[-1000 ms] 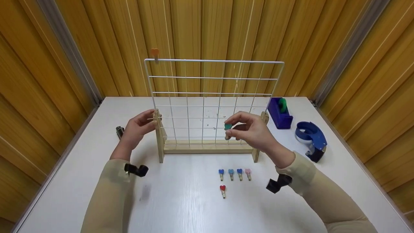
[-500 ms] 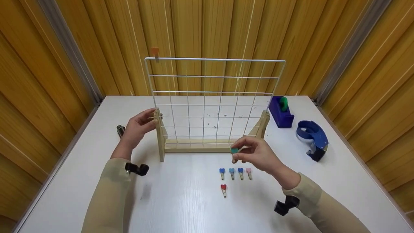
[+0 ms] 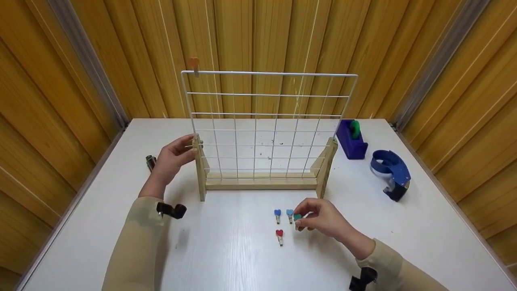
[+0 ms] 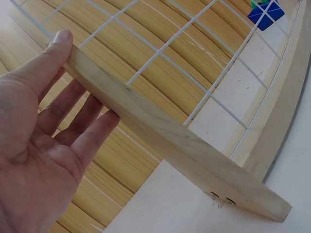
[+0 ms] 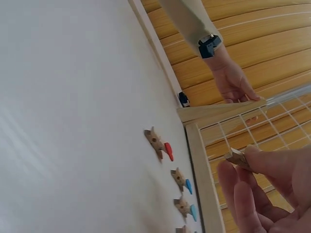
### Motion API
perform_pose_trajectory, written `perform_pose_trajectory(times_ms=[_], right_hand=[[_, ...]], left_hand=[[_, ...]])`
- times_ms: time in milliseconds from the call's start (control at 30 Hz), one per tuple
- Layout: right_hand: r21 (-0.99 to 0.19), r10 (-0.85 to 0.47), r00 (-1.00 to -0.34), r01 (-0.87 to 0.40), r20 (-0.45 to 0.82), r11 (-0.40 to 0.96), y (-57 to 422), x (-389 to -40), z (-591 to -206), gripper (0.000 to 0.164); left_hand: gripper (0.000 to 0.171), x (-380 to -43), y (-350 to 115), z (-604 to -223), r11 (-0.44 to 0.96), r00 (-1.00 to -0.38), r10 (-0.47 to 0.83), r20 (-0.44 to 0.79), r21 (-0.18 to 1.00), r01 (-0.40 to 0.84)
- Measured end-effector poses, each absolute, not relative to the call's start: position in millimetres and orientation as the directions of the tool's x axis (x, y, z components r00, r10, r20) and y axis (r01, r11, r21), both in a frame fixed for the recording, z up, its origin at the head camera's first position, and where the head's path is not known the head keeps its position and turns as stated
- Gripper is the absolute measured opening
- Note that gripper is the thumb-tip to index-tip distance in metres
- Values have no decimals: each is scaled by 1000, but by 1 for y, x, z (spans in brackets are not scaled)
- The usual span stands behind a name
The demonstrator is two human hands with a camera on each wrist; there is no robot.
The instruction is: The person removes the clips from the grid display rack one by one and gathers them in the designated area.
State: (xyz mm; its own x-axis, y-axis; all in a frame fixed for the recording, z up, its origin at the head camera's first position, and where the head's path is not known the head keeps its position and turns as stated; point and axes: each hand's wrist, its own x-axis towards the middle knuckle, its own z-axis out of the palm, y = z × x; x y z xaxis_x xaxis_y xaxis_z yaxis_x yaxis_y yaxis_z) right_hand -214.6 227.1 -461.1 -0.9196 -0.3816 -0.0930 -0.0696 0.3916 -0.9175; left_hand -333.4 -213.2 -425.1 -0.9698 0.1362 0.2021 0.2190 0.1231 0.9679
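Note:
My left hand (image 3: 171, 159) grips the wooden upright (image 4: 146, 109) of a white wire grid stand (image 3: 262, 184), thumb on one side and fingers on the other. Between thumb and fingertips my right hand (image 3: 321, 218) pinches a small wooden clothespin (image 5: 238, 159) topped with a green heart. That hand hovers low in front of the stand, just right of a light blue heart clothespin (image 3: 289, 214). Farther left lies a dark blue one (image 3: 277, 215), with a red one (image 3: 280, 237) nearer me. The right hand hides other clothespins in the head view.
An orange heart clothespin (image 3: 194, 64) sits on the grid's top left bar. To the right stand a purple tape dispenser (image 3: 352, 139) and a blue tape gun (image 3: 394, 171). A small dark object (image 3: 150, 162) lies behind my left wrist.
My right hand has come down and toward me with the green heart clothespin, from in front of the grid to the row of clothespins. The left hand keeps its grip on the upright.

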Motion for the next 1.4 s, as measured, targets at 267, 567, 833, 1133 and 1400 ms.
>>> perform_pose_trajectory(times_ms=[267, 567, 833, 1133, 1400], right_hand=[[-892, -405, -905, -74, -128, 447, 220, -206, -485, 20], [-841, -342, -923, -40, -176, 540, 212, -200, -492, 18], [-812, -355, -919, -71, -173, 579, 210, -200, -493, 15], [-834, -381, -915, -107, -130, 542, 211, -199, -495, 17], [-807, -350, -925, -90, -150, 584, 214, -200, -489, 24]], left_hand=[[55, -331, -213, -424, 141, -971, 136, 195, 967, 214], [56, -332, -214, -424, 144, -968, 137, 210, 963, 229], [54, -331, -214, -423, 159, -971, 130, 200, 963, 219], [54, -333, -214, -423, 147, -976, 126, 180, 969, 198], [53, -335, -214, -426, 132, -973, 128, 193, 969, 209]])
